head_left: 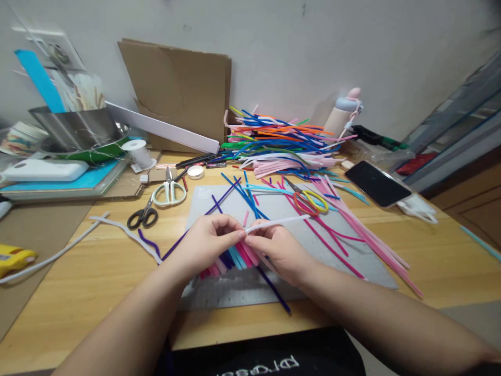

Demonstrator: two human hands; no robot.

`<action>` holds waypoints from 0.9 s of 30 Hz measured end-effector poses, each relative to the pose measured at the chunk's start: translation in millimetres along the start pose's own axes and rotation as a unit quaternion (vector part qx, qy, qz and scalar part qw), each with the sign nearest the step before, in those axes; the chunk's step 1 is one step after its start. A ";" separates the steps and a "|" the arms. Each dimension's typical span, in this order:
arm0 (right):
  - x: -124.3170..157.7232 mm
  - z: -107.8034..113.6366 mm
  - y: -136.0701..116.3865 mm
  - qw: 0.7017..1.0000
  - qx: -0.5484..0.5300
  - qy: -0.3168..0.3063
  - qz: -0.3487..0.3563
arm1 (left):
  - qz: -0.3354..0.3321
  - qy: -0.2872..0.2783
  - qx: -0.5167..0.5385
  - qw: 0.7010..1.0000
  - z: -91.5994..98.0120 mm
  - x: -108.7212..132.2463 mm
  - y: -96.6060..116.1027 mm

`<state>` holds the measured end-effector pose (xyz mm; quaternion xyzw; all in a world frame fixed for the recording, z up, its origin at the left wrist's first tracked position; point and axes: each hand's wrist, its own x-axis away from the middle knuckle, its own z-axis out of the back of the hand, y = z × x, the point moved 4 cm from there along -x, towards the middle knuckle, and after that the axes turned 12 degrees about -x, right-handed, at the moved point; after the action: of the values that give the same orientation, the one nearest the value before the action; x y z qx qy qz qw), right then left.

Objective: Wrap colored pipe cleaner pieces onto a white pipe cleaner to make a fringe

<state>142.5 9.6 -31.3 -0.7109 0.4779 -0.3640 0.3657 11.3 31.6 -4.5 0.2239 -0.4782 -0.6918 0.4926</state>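
- Lying far left, a yellow tool (15,259) is near a long, thin white strip (55,257).
- Next come black-handled scissors (144,216) on the wood table (78,292), and white-handled scissors (169,194) just behind them.
- The left hand (209,240) is almost closed. Its thumb and curled pointer finger pinch the end of a white fuzzy stick (289,220).
- A row of short fuzzy sticks (236,257) in pink, dark blue, light blue and bright pink is just under both hands, over the gray mat (219,298). The hands hide its top, so I cannot tell how it is held.
- The right hand (282,251) is almost closed too. Its thumb and pointer finger squeeze the same white stick, right beside the left fingertips. The rest of the stick pokes out to the right.
- Red and yellow scissors (321,200) lie past the right hand.
- Long pink sticks (354,225) lie farther right, near a dark phone (378,183).
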 end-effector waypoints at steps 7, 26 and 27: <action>-0.5 -2.9 -1.4 1.000 -0.016 -0.022 0.011 | 0.027 -0.010 0.057 0.998 -2.5 1.0 -1.7; 1.7 -5.7 -5.3 0.996 -0.037 -0.085 0.003 | 0.016 -0.106 0.146 0.983 -2.5 1.4 -0.1; 2.2 -5.9 -7.3 0.996 -0.021 -0.091 0.004 | 0.015 -0.112 0.149 0.982 -2.2 1.7 0.1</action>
<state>141.1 8.5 -21.9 -0.7467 0.4531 -0.2859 0.3942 12.4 29.2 -5.1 0.2085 -0.6311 -0.6264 0.4073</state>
